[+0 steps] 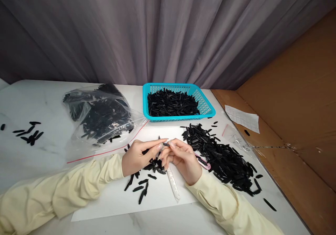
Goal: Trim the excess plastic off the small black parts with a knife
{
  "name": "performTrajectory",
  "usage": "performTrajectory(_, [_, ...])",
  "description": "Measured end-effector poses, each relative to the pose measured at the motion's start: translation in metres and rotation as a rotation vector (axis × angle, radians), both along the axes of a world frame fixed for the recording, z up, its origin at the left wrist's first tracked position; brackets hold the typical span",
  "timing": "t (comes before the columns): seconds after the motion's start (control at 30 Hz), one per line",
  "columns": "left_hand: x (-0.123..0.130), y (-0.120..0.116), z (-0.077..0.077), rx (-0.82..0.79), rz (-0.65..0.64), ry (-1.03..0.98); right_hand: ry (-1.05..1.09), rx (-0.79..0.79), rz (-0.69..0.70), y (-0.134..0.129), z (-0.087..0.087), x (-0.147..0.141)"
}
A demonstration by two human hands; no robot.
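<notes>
Between my two hands, above the white sheet [105, 203], is a small black piece [165, 144]. My left hand [140, 154] pinches its left end between thumb and finger. My right hand [182, 156] has thumb and forefinger closed on its right end, with the other fingers curled below. Loose black pieces [142, 189] lie under and in front of the hands. A narrow white wrapped strip [173, 184] lies beneath my right hand, and a thin dark pointed tip [159, 137] shows just behind the fingers. A pink-handled tool [204, 162] is partly hidden by black pieces.
A blue basket [180, 117] of black pieces stands at the back. Left of it lies a clear bag [105, 112] of them. A large heap [225, 161] spreads on the right, beside cardboard [294, 123] with a paper slip [243, 119]. Several pieces [32, 137] lie far left.
</notes>
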State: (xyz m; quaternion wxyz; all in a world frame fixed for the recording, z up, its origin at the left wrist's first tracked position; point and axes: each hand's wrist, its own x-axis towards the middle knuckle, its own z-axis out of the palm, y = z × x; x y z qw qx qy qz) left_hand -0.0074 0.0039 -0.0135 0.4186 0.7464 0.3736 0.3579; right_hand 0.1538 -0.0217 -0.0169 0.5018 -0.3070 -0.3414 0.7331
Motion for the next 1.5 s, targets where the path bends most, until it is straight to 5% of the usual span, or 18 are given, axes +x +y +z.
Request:
performTrajectory(0.57, [0.0003,-0.0005,0.0006,0.075,0.003,0.024,-0.038,0.044,-0.011,-0.0018,0.0005,-0.0012])
performTrajectory(1.07, [-0.0008,0.0006,0.0017,0.078,0.007,0.057,-0.31,0.25,-0.179,-0.0069,0.0011,-0.0052])
performTrajectory(1.5, [-0.0012,0.0002,0.0032,0.064,-0.007,0.037,-0.271,0.219,-0.195,-0.0076,0.0008,-0.0051])
